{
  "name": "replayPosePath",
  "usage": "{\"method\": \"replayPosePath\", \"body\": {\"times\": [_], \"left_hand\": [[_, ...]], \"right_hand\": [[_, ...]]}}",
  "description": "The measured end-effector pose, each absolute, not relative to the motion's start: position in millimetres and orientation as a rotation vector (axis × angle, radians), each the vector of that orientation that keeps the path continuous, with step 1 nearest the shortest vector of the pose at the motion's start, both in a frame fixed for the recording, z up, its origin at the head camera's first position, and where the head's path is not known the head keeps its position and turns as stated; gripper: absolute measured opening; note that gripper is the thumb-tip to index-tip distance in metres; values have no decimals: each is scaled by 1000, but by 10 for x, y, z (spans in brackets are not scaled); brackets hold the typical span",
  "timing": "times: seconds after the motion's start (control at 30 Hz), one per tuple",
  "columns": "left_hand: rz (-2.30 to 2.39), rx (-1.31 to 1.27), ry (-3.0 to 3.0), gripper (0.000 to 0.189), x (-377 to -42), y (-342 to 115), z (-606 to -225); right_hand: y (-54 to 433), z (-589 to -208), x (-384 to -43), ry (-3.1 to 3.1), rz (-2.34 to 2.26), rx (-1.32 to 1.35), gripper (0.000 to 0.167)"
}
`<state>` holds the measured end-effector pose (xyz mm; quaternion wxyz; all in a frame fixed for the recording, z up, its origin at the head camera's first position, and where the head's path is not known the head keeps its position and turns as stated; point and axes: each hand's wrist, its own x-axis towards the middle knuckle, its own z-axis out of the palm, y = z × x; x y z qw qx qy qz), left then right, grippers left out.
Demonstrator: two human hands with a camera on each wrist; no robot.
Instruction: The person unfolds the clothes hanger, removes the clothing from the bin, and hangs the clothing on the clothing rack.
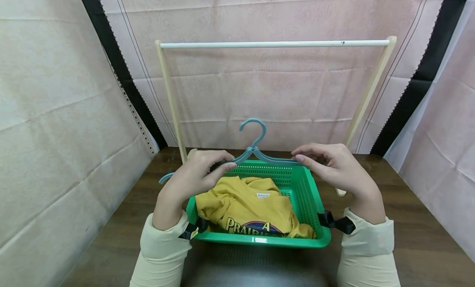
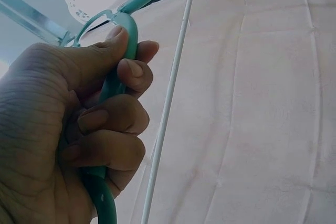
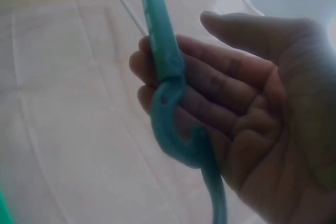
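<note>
A light blue plastic clothes hanger (image 1: 253, 148) is held up above the back of a green basket (image 1: 314, 206), its hook pointing upward. My left hand (image 1: 196, 171) grips the hanger's left arm; in the left wrist view, thumb and curled fingers wrap around the blue-green bar (image 2: 129, 40). At the other end is my right hand (image 1: 334, 165). Its relaxed fingers lie behind the hanger's end (image 3: 164, 40) in the right wrist view, with the thumb standing apart from it. A yellow printed shirt (image 1: 245, 200) lies bunched inside the basket.
Behind the basket stands a clothes rack with a white crossbar (image 1: 274, 44) and cream-coloured side posts (image 1: 171, 97). Everything sits on a dark wooden table (image 1: 400, 221), with pale fabric walls (image 1: 237, 85) at the back and sides.
</note>
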<state>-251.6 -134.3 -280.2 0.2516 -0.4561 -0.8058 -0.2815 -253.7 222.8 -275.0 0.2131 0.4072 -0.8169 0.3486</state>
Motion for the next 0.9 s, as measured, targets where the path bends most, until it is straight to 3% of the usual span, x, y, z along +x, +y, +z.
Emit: {"method": "replayPosePath", "body": {"times": [0.9], "left_hand": [[-812, -1296, -2249, 8, -2516, -1250, -2818]], "right_hand": [[2160, -2755, -2556, -2278, 1029, 1236, 29]]}}
